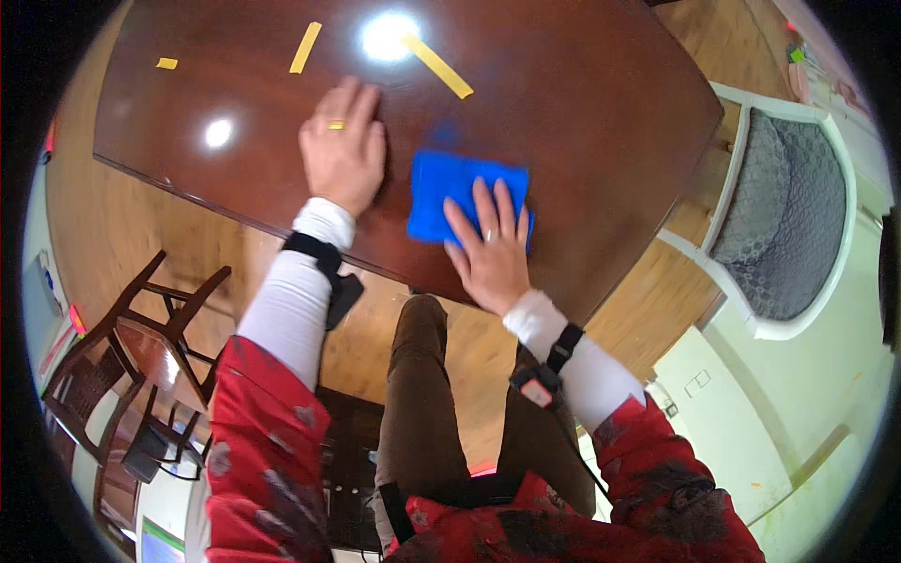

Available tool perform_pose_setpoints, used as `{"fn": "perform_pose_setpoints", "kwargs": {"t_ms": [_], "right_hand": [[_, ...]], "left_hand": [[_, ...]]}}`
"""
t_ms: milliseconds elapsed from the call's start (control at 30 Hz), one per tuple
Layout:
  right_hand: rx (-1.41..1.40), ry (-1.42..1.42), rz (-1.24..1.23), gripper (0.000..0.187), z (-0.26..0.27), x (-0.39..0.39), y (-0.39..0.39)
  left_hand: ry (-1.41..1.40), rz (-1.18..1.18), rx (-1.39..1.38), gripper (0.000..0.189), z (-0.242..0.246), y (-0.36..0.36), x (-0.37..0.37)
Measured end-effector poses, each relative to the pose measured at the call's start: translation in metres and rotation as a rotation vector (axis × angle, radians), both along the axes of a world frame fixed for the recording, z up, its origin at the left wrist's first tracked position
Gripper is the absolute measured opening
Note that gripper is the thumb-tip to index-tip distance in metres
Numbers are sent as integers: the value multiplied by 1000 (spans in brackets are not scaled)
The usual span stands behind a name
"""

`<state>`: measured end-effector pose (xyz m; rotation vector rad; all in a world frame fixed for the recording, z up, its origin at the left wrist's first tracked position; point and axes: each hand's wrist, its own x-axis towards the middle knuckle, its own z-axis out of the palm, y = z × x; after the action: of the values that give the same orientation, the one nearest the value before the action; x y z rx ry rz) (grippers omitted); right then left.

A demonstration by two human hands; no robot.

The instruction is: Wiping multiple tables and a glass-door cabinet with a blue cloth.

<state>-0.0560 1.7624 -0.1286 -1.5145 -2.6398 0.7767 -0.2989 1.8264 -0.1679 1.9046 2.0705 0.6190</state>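
My right hand (493, 253) lies with spread fingers on a folded blue cloth (443, 190), near the front edge of a glossy dark brown wooden table (598, 141). The fingertips are on top of the cloth; I see no grip around it, and the palm side is hidden. To the left, my left hand (343, 151) is palm down at the tabletop, holding nothing that I can see. Its fingers are slightly bent. Beyond it, yellow tape strips mark the table: a short piece (167, 63), a longer one (305, 48) and a slanted one (443, 69).
A white-framed chair with grey quilted upholstery (781, 211) stands right of the table. Dark wooden chairs (158, 345) are at the lower left on the wooden floor (626, 320). The table's front edge passes just above my knees, and bright light reflects off its top.
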Motion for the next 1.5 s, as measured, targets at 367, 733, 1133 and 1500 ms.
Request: {"fn": "perform_pose_setpoints", "kwargs": {"t_ms": [367,733,1133,1500], "right_hand": [[117,-8,-317,52,-4,-27,-10],[-106,112,-183,54,1,-90,-100],[-10,-111,-607,56,-8,-35,-147],[20,14,-436,52,-7,-170,-66]], "left_hand": [[394,117,-47,57,-21,-26,-76],[368,87,-5,57,-24,-22,-75],[399,82,-14,58,-25,-21,-75],[161,-240,-72,54,-9,-8,-110]]}}
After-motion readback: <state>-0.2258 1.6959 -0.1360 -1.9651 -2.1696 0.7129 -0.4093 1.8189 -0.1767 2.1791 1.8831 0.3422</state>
